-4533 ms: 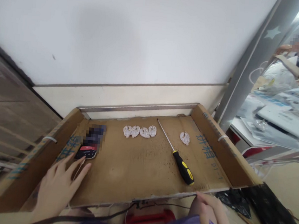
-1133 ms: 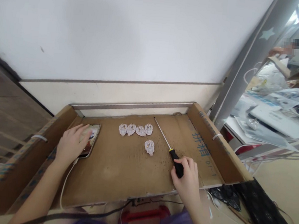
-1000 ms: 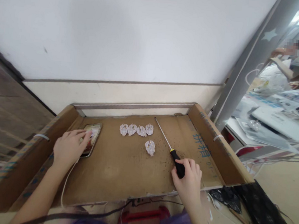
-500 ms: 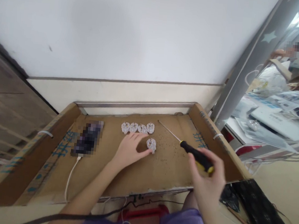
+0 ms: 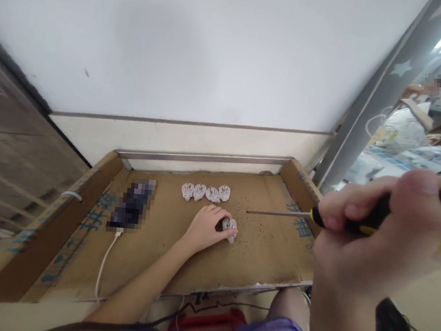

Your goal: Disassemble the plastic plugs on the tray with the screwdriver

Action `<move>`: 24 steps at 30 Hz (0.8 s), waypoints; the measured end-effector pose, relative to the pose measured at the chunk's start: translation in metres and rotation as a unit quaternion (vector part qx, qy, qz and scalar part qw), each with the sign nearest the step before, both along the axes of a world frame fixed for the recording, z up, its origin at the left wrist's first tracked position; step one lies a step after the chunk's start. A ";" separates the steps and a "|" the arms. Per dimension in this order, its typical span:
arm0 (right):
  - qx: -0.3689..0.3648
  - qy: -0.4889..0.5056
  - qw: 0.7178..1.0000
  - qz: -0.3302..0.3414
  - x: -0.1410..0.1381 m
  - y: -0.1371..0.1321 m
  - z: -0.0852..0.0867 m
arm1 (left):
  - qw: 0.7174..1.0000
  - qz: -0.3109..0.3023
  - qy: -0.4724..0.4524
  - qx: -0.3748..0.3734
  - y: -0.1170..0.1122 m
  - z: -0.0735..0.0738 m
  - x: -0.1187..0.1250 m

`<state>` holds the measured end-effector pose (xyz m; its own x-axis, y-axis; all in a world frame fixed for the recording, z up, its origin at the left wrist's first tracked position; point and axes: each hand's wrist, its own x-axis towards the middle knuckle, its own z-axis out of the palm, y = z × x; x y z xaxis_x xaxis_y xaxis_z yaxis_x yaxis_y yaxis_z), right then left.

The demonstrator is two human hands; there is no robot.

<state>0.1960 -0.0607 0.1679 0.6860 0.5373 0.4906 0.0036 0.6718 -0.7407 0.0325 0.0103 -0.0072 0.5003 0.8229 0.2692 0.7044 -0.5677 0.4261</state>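
My left hand (image 5: 209,228) rests on the cardboard, thumb and fingers closed around a clear plastic plug (image 5: 229,228) with metal pins pointing up. Behind it, several similar clear plugs (image 5: 200,191) stand side by side in a row. Close to the camera, my right hand (image 5: 374,227) is wrapped round the black and yellow handle of a screwdriver (image 5: 278,213). Its thin metal shaft points left, and the tip is to the right of the held plug, apart from it.
A cardboard tray with raised side walls (image 5: 306,187) forms the work surface. On its left lies a blurred-out dark device (image 5: 133,204) with a white cable (image 5: 104,263). Dark specks dot the cardboard near the plug. Behind stands a white panel (image 5: 215,56); a person is far right.
My right hand has risen toward the camera and to the right, its grip on the screwdriver now a full fist. The shaft has swung nearly level. My left hand keeps the plug.
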 end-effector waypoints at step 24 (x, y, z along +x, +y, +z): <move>-0.032 -0.240 0.942 0.232 -0.015 0.027 0.010 | 0.998 -0.003 -0.048 -0.050 -0.011 -0.005 0.001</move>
